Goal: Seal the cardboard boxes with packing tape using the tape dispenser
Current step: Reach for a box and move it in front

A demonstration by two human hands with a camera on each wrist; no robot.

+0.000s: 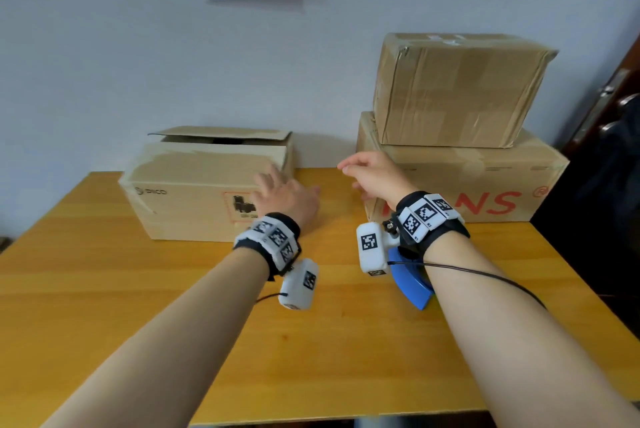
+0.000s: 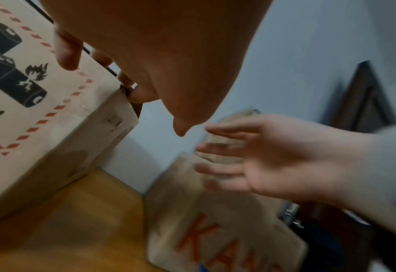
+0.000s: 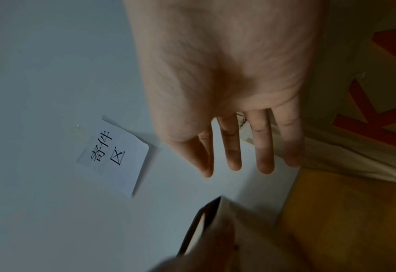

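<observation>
Reaching with the left hand (image 1: 282,193), fingers hooked over the top front edge at the near corner of the open box (image 1: 194,185), thumb on the printed face. Right hand (image 1: 372,174) spread and empty, hovering beside it. Blue tape dispenser (image 1: 412,284) under the right wrist. Probably light, stiff cardboard with springy flaps; best steadied at corners, not mid-flap.
</observation>
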